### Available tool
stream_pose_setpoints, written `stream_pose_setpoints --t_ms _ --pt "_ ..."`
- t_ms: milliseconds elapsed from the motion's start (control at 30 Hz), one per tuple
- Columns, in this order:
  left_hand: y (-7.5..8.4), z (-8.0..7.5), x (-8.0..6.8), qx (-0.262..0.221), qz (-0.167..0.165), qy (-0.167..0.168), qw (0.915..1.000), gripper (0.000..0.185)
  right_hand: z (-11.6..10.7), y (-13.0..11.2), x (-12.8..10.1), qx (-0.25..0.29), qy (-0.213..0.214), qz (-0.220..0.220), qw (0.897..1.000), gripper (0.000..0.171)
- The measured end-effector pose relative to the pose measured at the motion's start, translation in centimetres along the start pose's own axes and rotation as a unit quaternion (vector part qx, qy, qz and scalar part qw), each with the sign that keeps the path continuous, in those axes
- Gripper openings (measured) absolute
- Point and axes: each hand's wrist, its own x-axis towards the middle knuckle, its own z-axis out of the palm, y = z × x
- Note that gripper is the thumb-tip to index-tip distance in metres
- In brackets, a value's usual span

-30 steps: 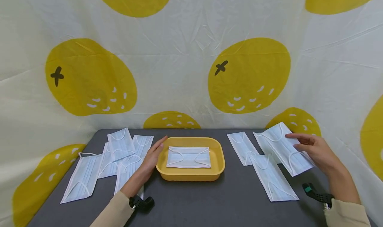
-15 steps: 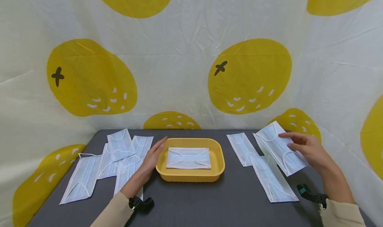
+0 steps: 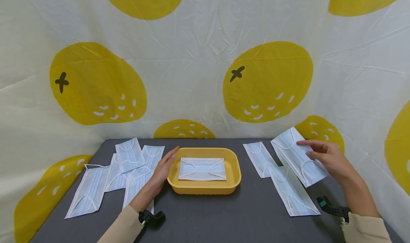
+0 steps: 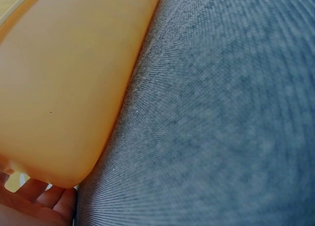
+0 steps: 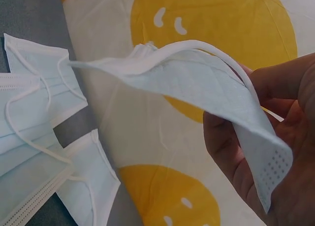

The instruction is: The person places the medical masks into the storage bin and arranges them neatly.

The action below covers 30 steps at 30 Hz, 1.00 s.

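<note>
right hand: the right hand (image 3: pixel 330 159) pinches a pale blue pleated paper face mask (image 3: pixel 298 156) between thumb and fingers (image 5: pixel 224 137), lifted clear of the dark grey cloth worktop (image 3: pixel 250 214) near its far right corner; in the right wrist view the mask bows and droops from the grip.
left hand: the left hand (image 3: pixel 161 171) lies flat with fingers straight and together, its edge against the left wall of the shallow yellow plastic tray (image 3: pixel 235 171) at the middle of the worktop; it holds nothing.
tray: one folded blue mask (image 3: pixel 201 169) lies flat inside it, ear loops on top.
right side: two more blue masks (image 3: pixel 289 191) lie on the worktop just left of the held one, overlapping end to end.
left side: a loose pile of blue masks (image 3: pixel 128 164) overlaps toward the far left corner and left edge (i count roughly five, the overlap makes it hard to be sure).
handling: the held mask looks very light, soft and floppy, so it will likely sag and flutter; a pinch along the stiffer short end or the pleated middle should keep it flat, while the thin white ear loops (image 5: pixel 29 117) would likely snag on neighbours.
backdrop: white cloth printed with yellow fruit (image 3: pixel 267 81) hangs behind and beside the worktop.
</note>
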Motion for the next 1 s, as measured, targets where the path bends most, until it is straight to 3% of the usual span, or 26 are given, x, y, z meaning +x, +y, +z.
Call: stream_pose_setpoints --t_ms 800,1000 --pt "0.3 0.0 -0.2 0.0 0.004 0.003 1.0 0.047 2.4 -1.7 0.9 0.01 0.005 -0.059 0.998 0.029" --pt "0.0 0.2 0.0 0.0 0.005 0.004 1.0 0.047 3.1 -2.5 1.1 -0.011 -0.002 -0.035 0.999 0.027"
